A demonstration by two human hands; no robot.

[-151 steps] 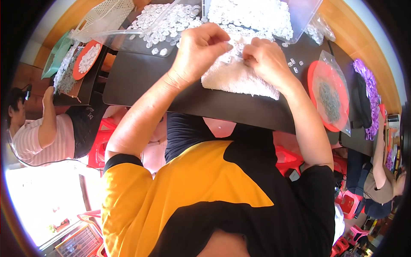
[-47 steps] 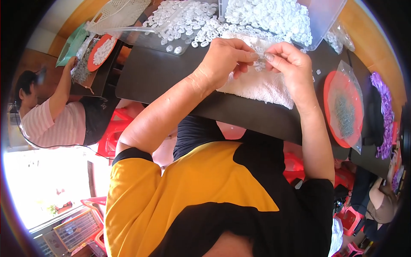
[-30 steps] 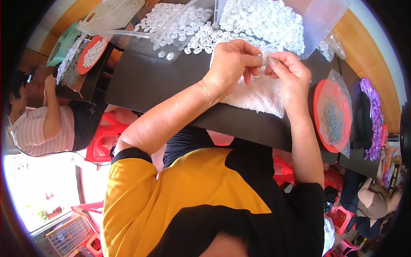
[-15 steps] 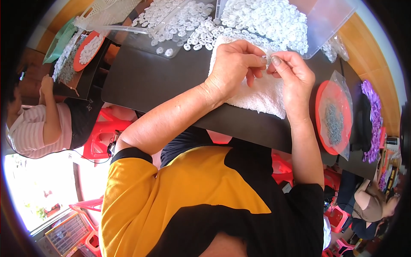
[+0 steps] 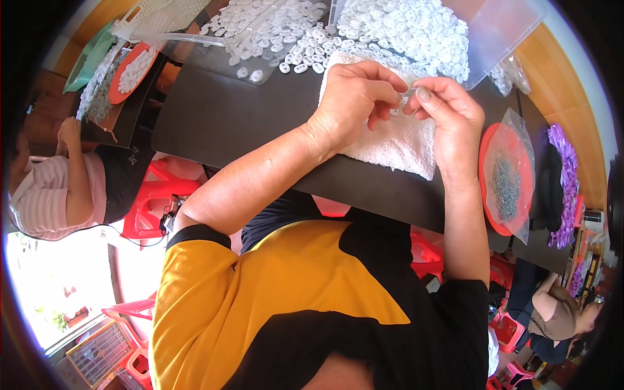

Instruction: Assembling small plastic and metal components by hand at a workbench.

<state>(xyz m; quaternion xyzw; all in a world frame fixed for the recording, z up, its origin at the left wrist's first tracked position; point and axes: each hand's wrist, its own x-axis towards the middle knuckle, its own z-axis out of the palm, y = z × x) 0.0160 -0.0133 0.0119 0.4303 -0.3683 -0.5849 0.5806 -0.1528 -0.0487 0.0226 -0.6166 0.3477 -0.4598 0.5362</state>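
Note:
My left hand (image 5: 357, 97) and my right hand (image 5: 455, 120) meet above a folded white towel (image 5: 396, 146) on the dark table. Thumb and fingers of each are pinched together, tips nearly touching. Something tiny and pale shows between the fingertips, too small to name. Just beyond the towel lie many small white oval plastic pieces (image 5: 302, 58) with holes. More of these pieces (image 5: 403, 36) are heaped in a clear plastic bin (image 5: 497, 39). On my right, small grey metal parts (image 5: 507, 188) rest on plastic film over a red plate (image 5: 489, 211).
Bundled purple strips (image 5: 564, 188) lie at the table's right end. A clear tray (image 5: 224, 68) with white pieces stands far left. On the left another person (image 5: 62, 188) sits by a red plate (image 5: 130, 75) and a green basket (image 5: 91, 58). Red stools (image 5: 146, 208) stand below.
My right hand has shifted slightly to the right, and the gap between the fingertips has grown a little. My left hand stays almost in place, still pinched.

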